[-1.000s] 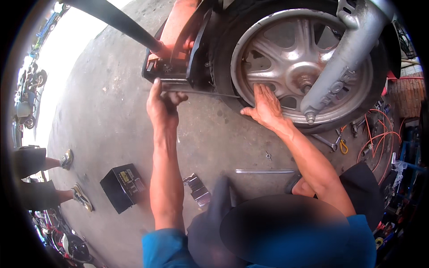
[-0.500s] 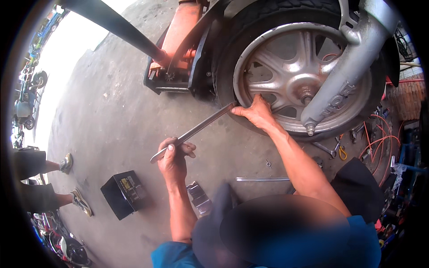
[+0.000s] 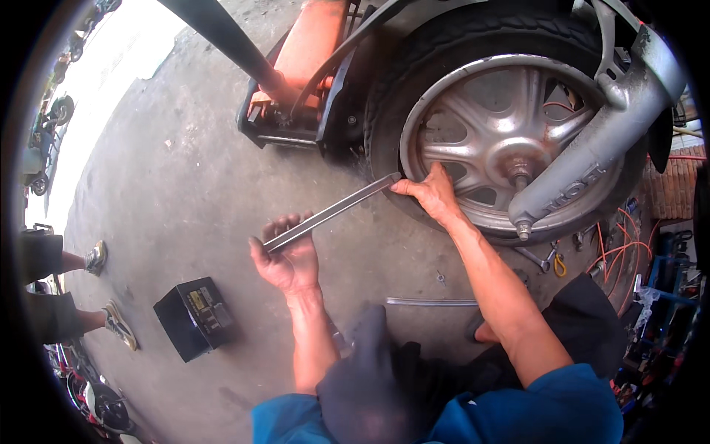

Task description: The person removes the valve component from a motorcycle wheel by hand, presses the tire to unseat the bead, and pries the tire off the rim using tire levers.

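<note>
A long flat metal tire lever slants from my left hand to the edge of a motorcycle wheel. My left hand is turned palm up, its curled fingers behind the lever's near end and the thumb standing off to the side. At the far tip, my right hand grips the silver wheel rim, thumb beside the lever and fingers reaching over toward a spoke. The lever's tip goes in by the black tire; exactly how it sits there is hidden.
A silver fork leg crosses the wheel. An orange floor jack stands left of it. On the floor lie another metal bar, a black battery, wrenches and an orange hose. Someone's legs show at far left.
My left hand has rolled palm up, and its thumb has come off the lever. My right hand stays at the rim with the lever's tip. The view has shifted slightly.
</note>
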The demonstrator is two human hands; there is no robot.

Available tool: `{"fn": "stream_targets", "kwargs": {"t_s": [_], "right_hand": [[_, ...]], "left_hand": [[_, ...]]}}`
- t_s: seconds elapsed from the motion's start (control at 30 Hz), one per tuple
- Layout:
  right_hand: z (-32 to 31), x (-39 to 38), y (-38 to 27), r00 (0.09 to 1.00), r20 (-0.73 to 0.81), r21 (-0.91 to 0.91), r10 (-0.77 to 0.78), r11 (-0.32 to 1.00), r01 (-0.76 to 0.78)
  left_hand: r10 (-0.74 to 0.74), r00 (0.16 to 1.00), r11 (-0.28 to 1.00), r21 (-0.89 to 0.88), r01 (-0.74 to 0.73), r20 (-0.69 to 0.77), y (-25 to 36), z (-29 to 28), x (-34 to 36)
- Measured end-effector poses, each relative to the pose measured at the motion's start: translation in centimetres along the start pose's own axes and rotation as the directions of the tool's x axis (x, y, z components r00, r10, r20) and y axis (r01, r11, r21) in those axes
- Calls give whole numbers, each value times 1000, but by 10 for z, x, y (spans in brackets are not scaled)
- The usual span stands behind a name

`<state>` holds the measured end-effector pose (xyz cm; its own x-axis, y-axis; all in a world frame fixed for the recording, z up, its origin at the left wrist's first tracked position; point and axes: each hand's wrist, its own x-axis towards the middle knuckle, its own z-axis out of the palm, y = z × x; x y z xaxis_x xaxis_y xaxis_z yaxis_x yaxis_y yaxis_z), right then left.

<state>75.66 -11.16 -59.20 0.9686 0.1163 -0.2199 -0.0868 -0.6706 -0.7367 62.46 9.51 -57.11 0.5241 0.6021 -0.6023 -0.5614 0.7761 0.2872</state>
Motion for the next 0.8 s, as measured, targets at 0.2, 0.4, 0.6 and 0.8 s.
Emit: {"fn": "stream_targets", "kwargs": {"t_s": [0.2,0.4,0.6,0.8], "right_hand": [[5,0,0,999,22,-53,44,998,-42],[2,-3,-6,993,66,-18,95,995,-94],[12,1,2,999,1,70,55,996,-55],[17,5,-7,998,-55,139,41,990,-33]], "left_hand": [[79,961,969,-245,-12,265,19,-27,67],[144,729,960,-274,61,669,3,-4,75],[228,565,943,-325,75,793,0,14,81],[230,564,881,-416,226,793,-21,6,116]]}}
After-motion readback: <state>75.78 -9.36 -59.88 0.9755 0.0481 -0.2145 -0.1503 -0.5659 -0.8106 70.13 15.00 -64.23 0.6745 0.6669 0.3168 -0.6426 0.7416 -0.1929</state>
